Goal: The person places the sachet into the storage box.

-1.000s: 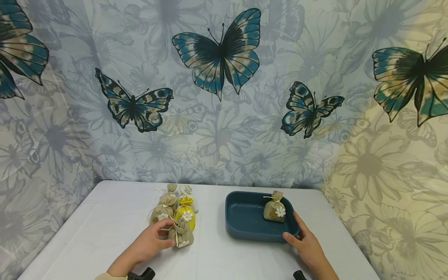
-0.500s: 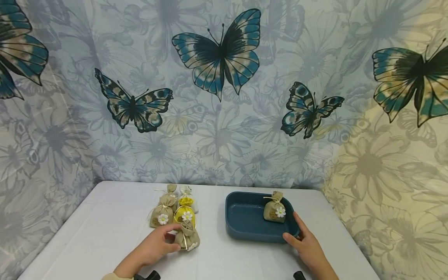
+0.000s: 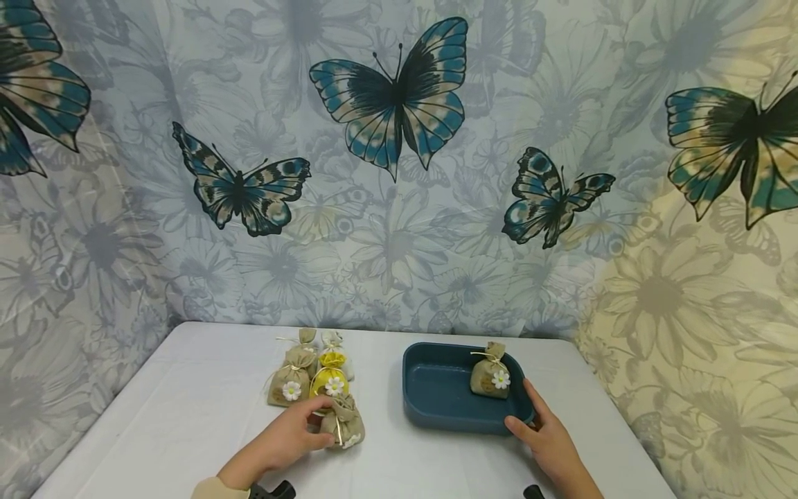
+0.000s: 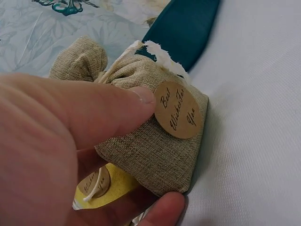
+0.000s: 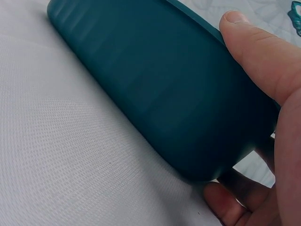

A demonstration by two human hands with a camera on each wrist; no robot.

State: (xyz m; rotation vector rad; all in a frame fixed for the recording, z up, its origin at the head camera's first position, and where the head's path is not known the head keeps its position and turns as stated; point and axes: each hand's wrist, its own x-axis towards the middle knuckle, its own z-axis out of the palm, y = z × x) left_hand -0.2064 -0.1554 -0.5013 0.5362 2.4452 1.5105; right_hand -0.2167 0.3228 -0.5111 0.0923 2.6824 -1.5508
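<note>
My left hand (image 3: 291,435) pinches a beige burlap drawstring pouch (image 3: 345,420) between thumb and fingers, just in front of the other pouches. In the left wrist view its round tag (image 4: 178,111) reads "Best Wishes For You". My right hand (image 3: 550,441) grips the near right corner of a dark teal tray (image 3: 449,418), thumb at the rim and fingers around the end wall. Inside the tray, toward the right, one beige pouch (image 3: 486,382) with a white flower stands upright.
Behind the held pouch stand a yellow pouch (image 3: 322,380), a beige pouch with a flower (image 3: 288,374), and a partly hidden white pouch (image 3: 348,368). Another beige pouch top (image 3: 307,335) shows at the back. Everything is on a white-covered table (image 3: 162,409) before a butterfly-print cloth (image 3: 399,263).
My left hand has moved right and slightly toward the table's near side with the beige pouch, away from the flowered beige pouch. My right hand and the tray stay in place.
</note>
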